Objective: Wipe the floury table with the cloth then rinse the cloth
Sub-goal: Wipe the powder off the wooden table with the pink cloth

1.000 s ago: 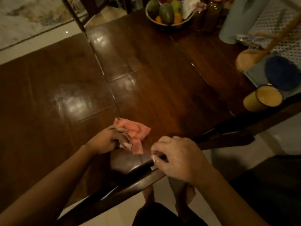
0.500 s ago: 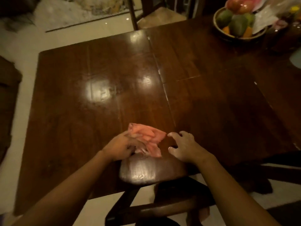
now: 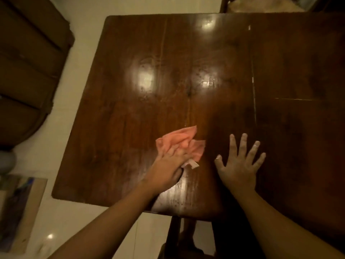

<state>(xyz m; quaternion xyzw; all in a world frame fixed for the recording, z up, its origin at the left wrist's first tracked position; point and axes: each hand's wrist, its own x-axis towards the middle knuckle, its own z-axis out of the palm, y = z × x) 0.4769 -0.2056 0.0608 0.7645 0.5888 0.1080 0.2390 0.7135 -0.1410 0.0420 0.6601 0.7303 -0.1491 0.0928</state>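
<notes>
Counted: 1 worktop (image 3: 224,113), 1 cloth (image 3: 179,137), 2 hands, 1 small white tag (image 3: 192,164) at the cloth's near edge; 3 glare patches are seen in the wood beyond the hands, plus 1 beside the left wrist.

The left hand (image 3: 166,169) is laid on the cloth and presses it to the worktop, fingers fairly straight, not clenched; the fingertips are partly lost in the folds. The right hand (image 3: 240,167) is released, laid flat on bare wood just right of the cloth, all 5 digits splayed, nothing held; its fingertips look pale. The cloth is found under and just beyond the left hand's fingers, apart from the right hand.

Cut off / unclear: the worktop is cropped right of the right hand; a chair (image 3: 261,4) beyond the hands is cropped by the top edge; dark supports (image 3: 179,236) below the wrists are too dim to identify; brown padded furniture (image 3: 28,62) far left of the left hand is only partly shown; flour on the wood can't be made out, the pic being dim.

Materials: worktop is dark glossy wood w/ plank seams, some edged pale; cloth is soft, crumpled, salmon-pink; floor (image 3: 82,53) is pale, shiny.
</notes>
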